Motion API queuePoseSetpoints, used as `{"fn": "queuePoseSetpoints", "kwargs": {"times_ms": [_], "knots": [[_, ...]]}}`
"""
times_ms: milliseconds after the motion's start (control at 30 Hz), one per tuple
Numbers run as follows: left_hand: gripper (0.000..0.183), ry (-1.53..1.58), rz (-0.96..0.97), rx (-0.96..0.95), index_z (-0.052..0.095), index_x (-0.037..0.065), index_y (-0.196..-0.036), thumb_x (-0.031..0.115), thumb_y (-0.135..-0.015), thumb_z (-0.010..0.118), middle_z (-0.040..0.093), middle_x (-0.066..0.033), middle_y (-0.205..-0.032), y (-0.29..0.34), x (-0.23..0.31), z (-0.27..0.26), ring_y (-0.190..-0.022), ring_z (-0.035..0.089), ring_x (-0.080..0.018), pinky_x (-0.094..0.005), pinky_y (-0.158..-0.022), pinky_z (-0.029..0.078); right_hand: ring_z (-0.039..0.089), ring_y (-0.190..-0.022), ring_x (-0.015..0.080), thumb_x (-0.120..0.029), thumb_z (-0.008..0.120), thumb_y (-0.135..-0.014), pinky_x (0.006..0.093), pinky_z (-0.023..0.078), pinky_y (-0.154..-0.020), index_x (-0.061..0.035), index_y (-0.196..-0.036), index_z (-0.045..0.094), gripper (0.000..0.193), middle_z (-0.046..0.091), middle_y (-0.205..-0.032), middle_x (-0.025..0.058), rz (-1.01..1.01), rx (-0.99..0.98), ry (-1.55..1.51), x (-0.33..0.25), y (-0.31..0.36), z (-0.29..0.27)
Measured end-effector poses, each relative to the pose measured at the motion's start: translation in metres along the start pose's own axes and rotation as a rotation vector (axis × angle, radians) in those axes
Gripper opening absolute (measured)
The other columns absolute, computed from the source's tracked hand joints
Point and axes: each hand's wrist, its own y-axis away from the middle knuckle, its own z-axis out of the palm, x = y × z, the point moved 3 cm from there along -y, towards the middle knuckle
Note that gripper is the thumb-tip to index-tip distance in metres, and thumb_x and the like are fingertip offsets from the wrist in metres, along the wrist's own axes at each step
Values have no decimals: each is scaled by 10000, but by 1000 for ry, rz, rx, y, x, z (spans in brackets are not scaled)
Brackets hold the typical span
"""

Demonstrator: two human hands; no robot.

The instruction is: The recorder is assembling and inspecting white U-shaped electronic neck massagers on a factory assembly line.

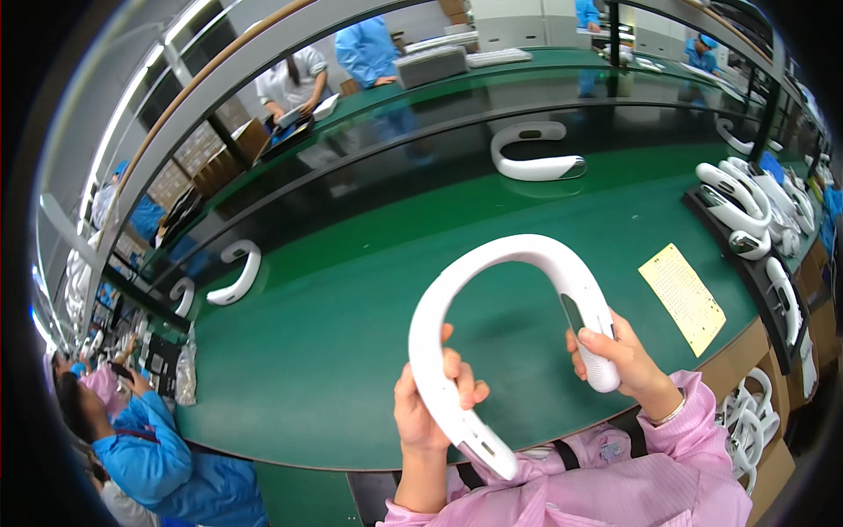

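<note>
White plastic neckband [509, 249] is held over the green table's [307, 360] near edge, left hand [420, 411] curled around one arm, right hand [628, 358] clamped on the other, probably so that it cannot twist.

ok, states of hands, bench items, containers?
Held neckband: white, in both hands
Left hand: wrapped round one arm
Right hand: gripping the other
Yellow sheet: lying flat on green bench
Far neckband: lying, opening rightward
Nearer left neckband: lying on bench
Black tray: loaded with neckbands
Cardboard box: open, white loops inside
</note>
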Motion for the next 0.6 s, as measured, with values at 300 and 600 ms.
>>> {"fn": "queuePoseSetpoints", "kwargs": {"times_ms": [300, 600], "knots": [[518, -21, 42, 100, 384, -87, -1240, 312, -910, 376, 581, -175, -812, -7, -6, 35, -523, 552, -258, -378, -461, 481, 599, -715, 152, -291, 573, -890, 284, 512, -632, 16, -1177, 425, 446, 573, -912, 105, 113, -34, -36, 16, -8, 4], [475, -763, 34, 331, 433, -106, -1142, 297, -901, 356, 588, -165, -812, -25, -31, 91, -550, 599, -199, -298, -484, 517, 609, -809, 181, -356, 536, -908, 310, 529, -714, 13, -1140, 463, 442, 582, -935, 108, 280, -74, -153, 50, -19, 17]]}}
